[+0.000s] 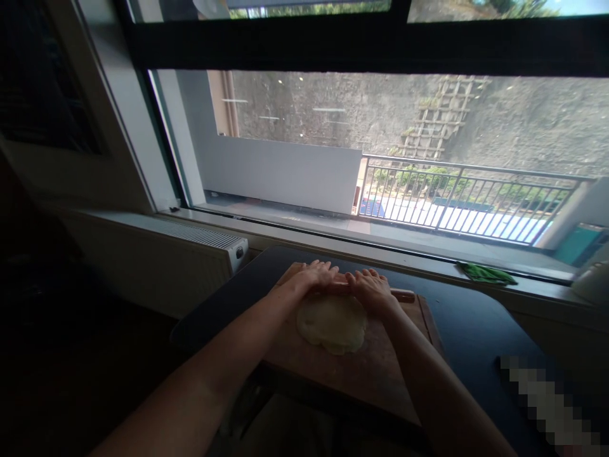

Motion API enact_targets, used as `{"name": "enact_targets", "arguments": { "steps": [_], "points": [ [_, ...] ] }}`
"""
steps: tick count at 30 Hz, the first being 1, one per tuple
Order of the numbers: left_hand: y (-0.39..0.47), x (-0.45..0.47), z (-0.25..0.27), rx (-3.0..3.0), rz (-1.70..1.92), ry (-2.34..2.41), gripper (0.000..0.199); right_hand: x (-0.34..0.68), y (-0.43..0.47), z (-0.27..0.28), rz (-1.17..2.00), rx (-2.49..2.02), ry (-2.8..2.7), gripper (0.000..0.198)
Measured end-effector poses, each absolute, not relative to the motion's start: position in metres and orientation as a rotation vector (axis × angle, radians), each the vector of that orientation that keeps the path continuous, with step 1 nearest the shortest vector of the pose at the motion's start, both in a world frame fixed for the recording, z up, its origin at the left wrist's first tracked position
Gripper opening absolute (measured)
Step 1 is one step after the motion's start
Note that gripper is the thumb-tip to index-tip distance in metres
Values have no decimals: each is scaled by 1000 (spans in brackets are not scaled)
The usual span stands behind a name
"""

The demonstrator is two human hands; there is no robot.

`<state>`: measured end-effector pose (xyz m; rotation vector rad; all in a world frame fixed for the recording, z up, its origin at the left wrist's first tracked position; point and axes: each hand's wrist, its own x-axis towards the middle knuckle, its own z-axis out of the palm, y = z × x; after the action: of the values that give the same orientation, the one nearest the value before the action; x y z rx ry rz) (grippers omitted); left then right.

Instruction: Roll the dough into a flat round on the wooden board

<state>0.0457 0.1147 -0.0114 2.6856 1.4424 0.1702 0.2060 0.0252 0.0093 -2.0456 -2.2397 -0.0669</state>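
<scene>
A flat, pale round of dough (332,322) lies on a wooden board (352,377). Across its far edge runs a reddish-brown rolling pin (403,295), its right end sticking out past my right hand. My left hand (318,275) rests on the pin's left part, with its fingers stretched forward over it. Lying palm down on the pin further right is my right hand (370,287), its fingers also extended and slightly apart. Both palms and much of the pin's middle are hidden from above.
The board stands on a dark table (457,317) with rounded corners. Beyond it is a wide window with a green cloth (488,273) on the sill. A white radiator (157,254) is at the left. A blurred-out object (547,400) lies at the table's right.
</scene>
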Motion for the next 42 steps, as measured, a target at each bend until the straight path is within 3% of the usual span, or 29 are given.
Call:
{"name": "enact_targets", "arguments": {
  "steps": [5, 14, 23, 27, 30, 34, 42],
  "points": [
    [85, 37, -10, 2669, 98, 1441, 52, 202, -1, -2, -158, -1979, -2222, 49],
    [-16, -8, -22, 2889, 365, 1203, 59, 192, -79, -22, -335, -1758, -2303, 56],
    [80, 27, -14, 2525, 148, 1538, 61, 181, 31, 8, -119, -1914, -2396, 30],
    [113, 36, -14, 2421, 130, 1635, 60, 182, 55, 8, -124, -1972, -2376, 34],
    [106, 32, -18, 2431, 150, 1619, 59, 178, 44, 3, -187, -1965, -2326, 32],
    [66, 16, -20, 2545, 200, 1498, 56, 169, 5, -11, -293, -1914, -2240, 47],
    [18, -4, -19, 2795, 244, 1302, 54, 163, -42, -23, -325, -1892, -2196, 45]
  ]
}}
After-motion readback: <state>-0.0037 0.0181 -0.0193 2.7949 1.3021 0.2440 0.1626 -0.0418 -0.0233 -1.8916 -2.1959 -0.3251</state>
